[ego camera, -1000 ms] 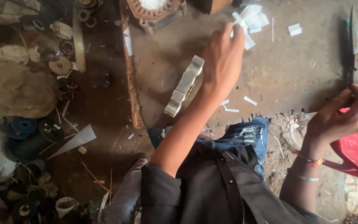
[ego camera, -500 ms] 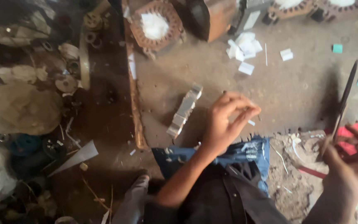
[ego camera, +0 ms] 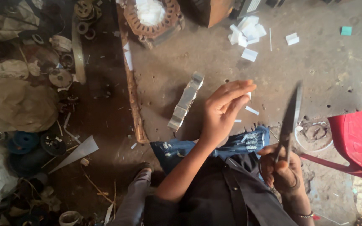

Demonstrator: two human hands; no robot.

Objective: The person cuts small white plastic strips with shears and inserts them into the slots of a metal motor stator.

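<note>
The left hand [ego camera: 223, 111] hangs over the dusty floor [ego camera: 315, 71] with its fingers held together and stretched out, the thumb laid near them; whether anything thin is pinched at the fingertips cannot be made out, since a small white paper strip [ego camera: 248, 95] shows just at their ends and may lie on the floor beneath. Just left of this hand lies a folded band of pale metal [ego camera: 186, 101], tilted, its lower end nearest the wrist. Beside the fingertips, toward the right hand, another white paper slip [ego camera: 252, 110] rests on the floor.

The right hand [ego camera: 282, 169] is closed around the handles of a pair of scissors [ego camera: 290, 118], blades pointing up and away from the body; the blades are blurred, so whether they stand apart or together is unclear. The fingers hide the handles almost wholly. A bracelet [ego camera: 304, 216] sits at the wrist, near the picture's lower edge.

Further right of that hand, a red plastic chair [ego camera: 359, 138] is cut off by the frame's edge. Beyond the left hand's fingertips, a heap of white paper pieces [ego camera: 244, 33] lies on the floor, and farther off a rusty round motor stator [ego camera: 152, 16] stuffed with white paper is cut by the top edge. Far to the left, dark pulleys and scrap [ego camera: 34, 142] blend into shadow.
</note>
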